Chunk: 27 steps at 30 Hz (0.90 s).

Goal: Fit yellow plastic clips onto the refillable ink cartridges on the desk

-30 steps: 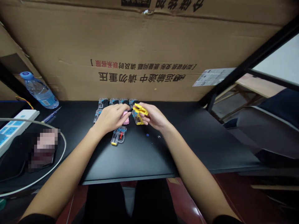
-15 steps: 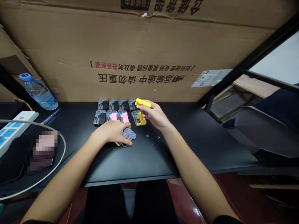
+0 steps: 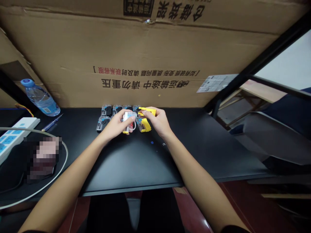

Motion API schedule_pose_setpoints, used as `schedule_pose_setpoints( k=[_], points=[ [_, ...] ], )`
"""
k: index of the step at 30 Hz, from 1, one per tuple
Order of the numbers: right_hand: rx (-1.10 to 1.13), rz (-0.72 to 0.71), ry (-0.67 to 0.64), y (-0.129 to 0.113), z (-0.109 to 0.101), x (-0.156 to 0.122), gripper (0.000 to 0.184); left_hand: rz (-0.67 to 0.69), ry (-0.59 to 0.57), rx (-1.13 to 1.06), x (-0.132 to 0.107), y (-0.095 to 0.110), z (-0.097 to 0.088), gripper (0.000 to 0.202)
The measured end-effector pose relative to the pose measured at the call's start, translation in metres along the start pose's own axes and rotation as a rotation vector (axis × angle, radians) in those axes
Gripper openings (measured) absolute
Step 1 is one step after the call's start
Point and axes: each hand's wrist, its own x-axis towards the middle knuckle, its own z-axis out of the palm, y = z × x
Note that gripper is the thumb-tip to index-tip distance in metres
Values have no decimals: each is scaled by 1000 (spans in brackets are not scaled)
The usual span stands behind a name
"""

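Note:
My left hand (image 3: pixel 116 124) is closed around a small clear-cased plastic device (image 3: pixel 130 116) with red and yellow parts and a whitish loop, lifted above the table. My right hand (image 3: pixel 159 122) pinches a long yellow plastic piece (image 3: pixel 150 111) just to its right; the two things are apart. Below and between my hands lies a similar clear device with a yellow part (image 3: pixel 144 125). Behind my hands, more clear devices with black parts (image 3: pixel 106 110) stand in rows, some partly covered by my left hand.
A cardboard panel (image 3: pixel 150 48) rises behind the black table (image 3: pixel 136 168). At left are a water bottle (image 3: pixel 42 98), a pen (image 3: pixel 52 123), a white power strip (image 3: pixel 19 131) and a looping white cable (image 3: pixel 67 155). A tiny blue disc (image 3: pixel 152 142) lies right of centre.
My left hand has lifted the clear device off the table and moved it up, turning it. My right hand has lowered slightly with the yellow piece. The camera view has shifted a little.

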Motion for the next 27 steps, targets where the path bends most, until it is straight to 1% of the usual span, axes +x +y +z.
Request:
schedule_pose_setpoints(
  k=[3, 7, 11, 13, 15, 20, 25, 27],
  points=[
    [-111, -137, 40, 0, 1, -2, 33, -54, 65, -172, 2, 3, 1, 48],
    [-295, -331, 76, 0, 3, -7, 26, -105, 42, -336, 3, 5, 1, 40],
    [-438, -566, 38, 2, 5, -9, 17, -118, 33, -388, 4, 3, 3, 34],
    [-458, -640, 2, 3, 5, -9, 16, -109, 27, -383, 5, 1, 4, 35],
    [-464, -676, -30, 5, 6, -9, 16, -90, 15, -370, 6, -1, 4, 36],
    [-422, -712, -66, 9, 9, -11, 17, -53, -3, -330, 7, -6, 3, 39],
    [-419, -716, -89, 12, 10, -12, 37, -21, -13, -307, 6, -8, 2, 44],
    [-424, -713, -105, 13, 9, -12, 38, -9, -26, -301, 6, -8, 2, 46]
  ],
)
